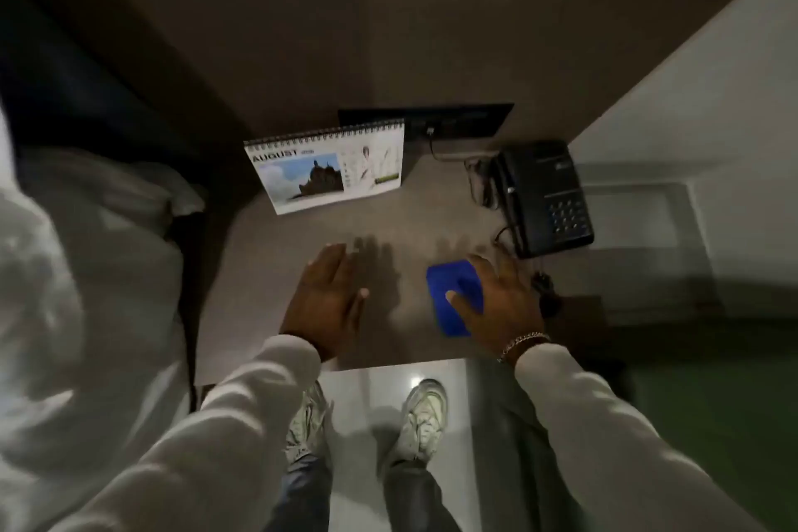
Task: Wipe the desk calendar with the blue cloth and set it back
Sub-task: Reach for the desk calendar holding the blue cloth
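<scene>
The desk calendar [330,166], spiral-bound and open at an August page with a building photo, stands upright at the back of the small grey table [401,229], near the wall. A folded blue cloth [451,294] lies flat on the table at the front right. My right hand [496,307] rests on top of the cloth, fingers spread, thumb across its blue surface. My left hand [330,298] hovers flat over the bare tabletop to the left of the cloth, fingers apart and holding nothing. Both hands are in front of the calendar and apart from it.
A dark desk phone [542,199] with a coiled cord sits at the table's right back corner. A black socket panel [436,121] is on the wall behind the calendar. White bedding [77,272] lies to the left. My shoes [421,419] stand on the floor below the table's front edge.
</scene>
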Demonstrator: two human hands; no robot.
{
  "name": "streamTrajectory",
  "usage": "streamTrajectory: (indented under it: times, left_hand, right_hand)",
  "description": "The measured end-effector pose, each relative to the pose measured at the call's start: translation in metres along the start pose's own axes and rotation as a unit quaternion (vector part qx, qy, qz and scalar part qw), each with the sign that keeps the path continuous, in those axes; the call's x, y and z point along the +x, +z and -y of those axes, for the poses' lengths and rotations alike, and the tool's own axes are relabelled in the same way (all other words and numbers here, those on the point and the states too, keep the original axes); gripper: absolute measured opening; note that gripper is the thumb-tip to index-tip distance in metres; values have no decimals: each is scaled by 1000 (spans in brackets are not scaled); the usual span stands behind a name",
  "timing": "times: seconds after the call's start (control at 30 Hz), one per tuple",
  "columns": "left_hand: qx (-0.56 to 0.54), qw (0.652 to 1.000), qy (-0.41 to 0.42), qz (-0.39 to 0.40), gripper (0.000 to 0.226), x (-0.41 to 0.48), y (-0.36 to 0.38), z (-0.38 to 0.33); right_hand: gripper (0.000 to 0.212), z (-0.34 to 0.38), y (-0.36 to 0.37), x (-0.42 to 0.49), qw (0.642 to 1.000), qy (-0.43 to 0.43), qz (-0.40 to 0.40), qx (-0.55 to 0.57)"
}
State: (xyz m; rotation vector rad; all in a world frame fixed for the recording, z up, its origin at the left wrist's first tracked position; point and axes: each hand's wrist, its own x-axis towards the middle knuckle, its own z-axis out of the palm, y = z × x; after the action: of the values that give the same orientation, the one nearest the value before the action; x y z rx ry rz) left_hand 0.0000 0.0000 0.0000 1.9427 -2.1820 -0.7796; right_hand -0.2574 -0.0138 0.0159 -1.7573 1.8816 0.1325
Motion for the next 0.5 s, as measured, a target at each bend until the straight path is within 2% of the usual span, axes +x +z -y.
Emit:
streamTrajectory:
  times: [0.13,0.23,0.5]
  left_hand:
    - [32,999,4,16,64,12,65,40]
    - [75,997,18,0,66,18,94,65]
    - [137,990,23,6,66,24,118,79]
  right_hand:
    - [74,-8,70,15,997,41,-53,-29]
    - [76,-9,104,21,994,63,-85,-35]
    - [57,-10,121,29,986,60,-151,-47]
